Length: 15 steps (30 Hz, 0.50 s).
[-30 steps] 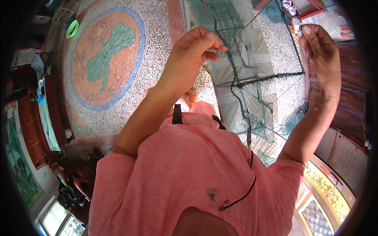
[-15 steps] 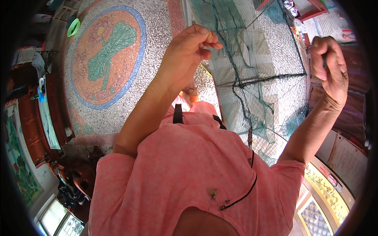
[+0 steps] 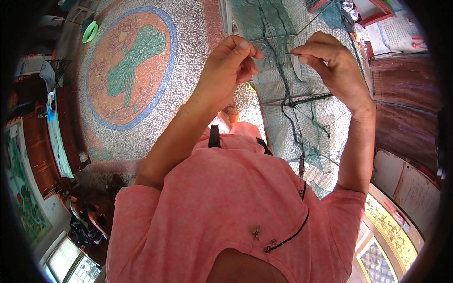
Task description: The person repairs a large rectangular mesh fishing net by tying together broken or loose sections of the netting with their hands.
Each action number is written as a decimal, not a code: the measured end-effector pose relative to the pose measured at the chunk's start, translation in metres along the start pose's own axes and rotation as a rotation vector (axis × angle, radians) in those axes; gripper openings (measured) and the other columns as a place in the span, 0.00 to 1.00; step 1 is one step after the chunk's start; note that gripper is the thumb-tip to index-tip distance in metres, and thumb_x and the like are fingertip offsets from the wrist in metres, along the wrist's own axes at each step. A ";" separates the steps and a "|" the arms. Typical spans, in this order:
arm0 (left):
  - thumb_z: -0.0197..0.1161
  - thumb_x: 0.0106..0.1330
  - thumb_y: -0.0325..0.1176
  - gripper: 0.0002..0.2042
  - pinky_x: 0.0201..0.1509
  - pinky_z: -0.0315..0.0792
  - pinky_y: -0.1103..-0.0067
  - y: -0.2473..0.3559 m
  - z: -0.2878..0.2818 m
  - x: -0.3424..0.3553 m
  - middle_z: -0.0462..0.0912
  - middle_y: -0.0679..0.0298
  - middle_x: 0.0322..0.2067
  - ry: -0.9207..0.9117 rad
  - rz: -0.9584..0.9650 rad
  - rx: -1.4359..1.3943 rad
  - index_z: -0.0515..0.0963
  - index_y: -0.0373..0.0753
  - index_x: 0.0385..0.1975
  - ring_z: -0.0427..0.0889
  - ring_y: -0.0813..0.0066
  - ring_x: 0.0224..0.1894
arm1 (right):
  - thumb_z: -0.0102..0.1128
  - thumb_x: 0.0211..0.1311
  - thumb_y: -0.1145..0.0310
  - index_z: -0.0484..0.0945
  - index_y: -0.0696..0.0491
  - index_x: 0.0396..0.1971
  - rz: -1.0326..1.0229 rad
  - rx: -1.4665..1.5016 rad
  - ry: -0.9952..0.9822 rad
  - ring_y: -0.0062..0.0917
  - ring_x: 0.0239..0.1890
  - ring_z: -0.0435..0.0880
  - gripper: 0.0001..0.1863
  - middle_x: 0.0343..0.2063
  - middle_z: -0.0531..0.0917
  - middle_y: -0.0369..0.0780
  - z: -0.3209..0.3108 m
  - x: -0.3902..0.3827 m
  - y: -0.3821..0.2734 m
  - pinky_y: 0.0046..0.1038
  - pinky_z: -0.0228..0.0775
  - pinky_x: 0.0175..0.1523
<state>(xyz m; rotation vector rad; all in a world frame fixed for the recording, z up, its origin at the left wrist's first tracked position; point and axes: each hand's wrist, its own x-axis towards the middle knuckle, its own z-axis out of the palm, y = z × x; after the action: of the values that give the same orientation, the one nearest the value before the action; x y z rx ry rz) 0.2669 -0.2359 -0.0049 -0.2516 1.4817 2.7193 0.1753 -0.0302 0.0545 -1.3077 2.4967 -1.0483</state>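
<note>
My left hand [image 3: 229, 70] is held above the pink shirt with its fingers curled and tips together; whatever is between them is too fine to make out. Level with it, my right hand [image 3: 325, 66] pinches something thin and small, too small to name, its fingertips a short gap from the left hand's. Beneath both hands spreads a green mesh net [image 3: 302, 122] with dark cords and square frame sections. I cannot tell whether either hand touches the net.
A mosaic medallion [image 3: 127, 70] decorates the speckled floor at left, with a green basin [image 3: 90, 32] beyond it. Dark wooden furniture [image 3: 35, 151] lines the left side. A dark brown surface [image 3: 403, 104] and a red frame [image 3: 373, 14] are at right. A yellow patterned panel [image 3: 391, 221] shows at lower right.
My right hand has swung inward from the far right to close beside the left hand. My left hand has shifted only slightly, rising and then coming back down.
</note>
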 end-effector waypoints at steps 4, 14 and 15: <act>0.50 0.71 0.37 0.09 0.21 0.55 0.90 -0.003 0.003 -0.001 0.80 0.59 0.36 0.020 0.035 0.080 0.70 0.41 0.29 0.62 0.88 0.20 | 0.60 0.57 0.75 0.81 0.56 0.34 0.017 -0.051 -0.010 0.24 0.30 0.75 0.05 0.27 0.75 0.36 0.011 0.001 0.012 0.23 0.66 0.35; 0.48 0.72 0.37 0.09 0.19 0.54 0.91 -0.009 0.002 -0.003 0.81 0.54 0.40 0.047 0.026 0.093 0.69 0.40 0.31 0.60 0.89 0.18 | 0.63 0.53 0.77 0.77 0.55 0.33 0.115 0.145 0.052 0.25 0.26 0.78 0.07 0.25 0.77 0.38 0.021 0.006 0.006 0.26 0.70 0.34; 0.48 0.71 0.36 0.09 0.19 0.54 0.91 -0.009 0.001 -0.003 0.81 0.54 0.41 0.047 0.015 0.075 0.69 0.40 0.31 0.60 0.89 0.18 | 0.64 0.52 0.77 0.76 0.56 0.33 0.149 0.176 0.058 0.24 0.26 0.78 0.08 0.24 0.76 0.38 0.020 0.006 0.004 0.26 0.70 0.33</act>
<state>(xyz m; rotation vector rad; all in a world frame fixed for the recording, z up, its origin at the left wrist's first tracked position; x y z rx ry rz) 0.2703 -0.2299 -0.0111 -0.3050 1.6003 2.6806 0.1774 -0.0443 0.0382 -1.0397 2.4334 -1.2532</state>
